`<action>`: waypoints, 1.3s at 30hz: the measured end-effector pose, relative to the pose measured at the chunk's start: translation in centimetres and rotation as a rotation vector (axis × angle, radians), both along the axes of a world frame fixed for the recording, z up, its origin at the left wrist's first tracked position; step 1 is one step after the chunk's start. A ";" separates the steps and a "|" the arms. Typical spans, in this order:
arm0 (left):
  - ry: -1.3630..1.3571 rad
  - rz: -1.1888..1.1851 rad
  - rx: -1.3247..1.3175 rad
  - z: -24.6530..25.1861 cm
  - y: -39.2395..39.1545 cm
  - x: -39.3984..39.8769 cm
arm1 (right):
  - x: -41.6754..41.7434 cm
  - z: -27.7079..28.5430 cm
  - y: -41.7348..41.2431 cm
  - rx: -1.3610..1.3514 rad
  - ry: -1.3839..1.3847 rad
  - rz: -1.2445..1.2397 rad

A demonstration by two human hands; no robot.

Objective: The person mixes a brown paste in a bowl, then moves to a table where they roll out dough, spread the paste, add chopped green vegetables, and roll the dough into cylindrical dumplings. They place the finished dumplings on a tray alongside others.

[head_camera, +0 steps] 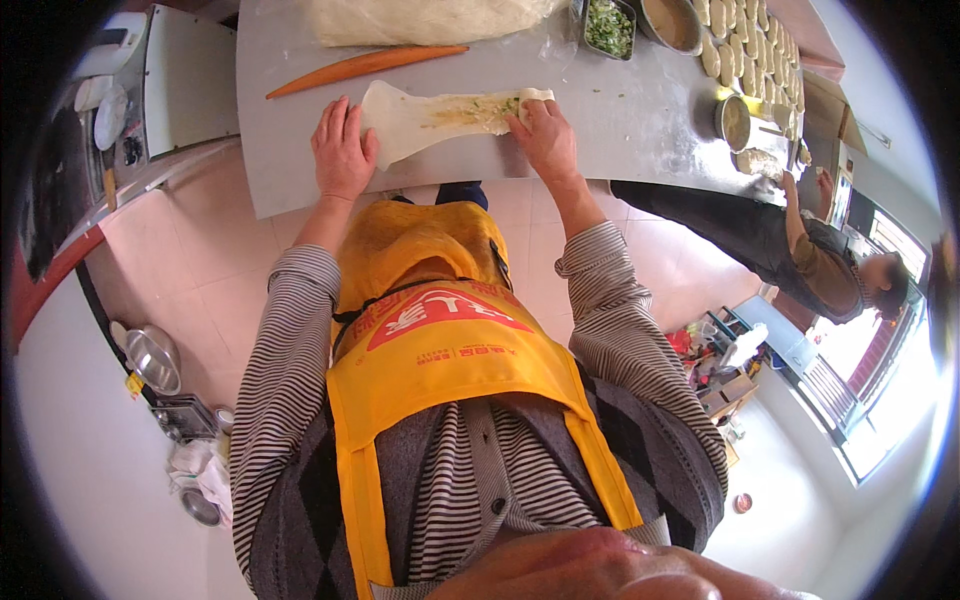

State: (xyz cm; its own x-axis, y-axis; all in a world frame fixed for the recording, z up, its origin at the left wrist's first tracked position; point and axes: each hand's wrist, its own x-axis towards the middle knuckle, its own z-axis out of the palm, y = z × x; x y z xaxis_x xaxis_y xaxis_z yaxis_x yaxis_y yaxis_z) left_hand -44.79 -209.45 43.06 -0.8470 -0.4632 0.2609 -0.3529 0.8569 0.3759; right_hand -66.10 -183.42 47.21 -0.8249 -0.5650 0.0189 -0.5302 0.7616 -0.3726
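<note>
A thin, pale dough sheet [409,124] lies stretched across the metal worktable in front of me. Brownish paste and chopped green filling [480,112] run along its middle and toward its right part. My left hand [343,146] is at the wide left end, with the thumb against the dough's edge. At the opposite end my right hand [546,139] grips the folded or rolled dough end [536,95], its fingers hiding part of it. Beyond the sheet rests a tapered wooden rolling pin [367,69], touched by neither hand.
A large dough mass [435,19] sits under plastic at the back. Right of it stand a tray of chopped greens [609,30] and a metal bowl [671,26]. Several dough pieces [739,52] lie in rows near another bowl [733,122]. A co-worker [810,255] stands at the table's right end.
</note>
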 end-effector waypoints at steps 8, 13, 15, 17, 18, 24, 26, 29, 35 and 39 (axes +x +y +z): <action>0.011 -0.018 -0.024 -0.4 -0.3 -0.1 | -2.9 -1.1 1.9 -0.092 -0.255 -0.210; 0.006 -0.014 -0.020 0.0 0.0 -0.3 | 1.9 -0.1 -2.8 -0.213 -0.078 -0.126; 0.026 -0.012 -0.021 -0.2 -0.3 -0.2 | 3.5 3.2 -5.0 -0.199 -0.335 0.054; 0.029 -0.015 -0.024 -0.3 -0.4 0.0 | 2.3 1.0 -3.6 -0.202 -0.013 0.035; 0.018 -0.014 -0.026 -0.2 -0.2 -0.1 | 1.9 0.4 -3.5 -0.203 0.145 0.027; -0.006 -0.003 -0.023 0.0 -0.1 -0.2 | 5.1 -2.4 -7.6 -0.377 0.037 0.202; -0.002 -0.006 -0.017 0.0 -0.2 -0.2 | 6.5 -2.6 -8.9 -0.487 -0.135 0.182; 0.000 0.000 -0.009 0.2 -0.3 -0.1 | 5.5 -2.1 -8.4 -0.467 -0.155 0.154; -0.002 0.008 -0.007 0.1 -0.4 -0.3 | 6.4 -0.1 -9.6 -0.315 0.023 0.344; 0.025 0.007 0.019 0.3 -0.1 -0.3 | 4.0 -2.7 -6.2 -0.290 0.075 0.049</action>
State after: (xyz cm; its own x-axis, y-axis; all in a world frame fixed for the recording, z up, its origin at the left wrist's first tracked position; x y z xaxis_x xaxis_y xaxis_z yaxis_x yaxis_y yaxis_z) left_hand -45.11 -209.56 43.40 -0.8369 -0.4746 0.2728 -0.3495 0.8468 0.4009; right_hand -62.08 -189.57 44.53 -0.7870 -0.5661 0.2454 -0.5980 0.6019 -0.5292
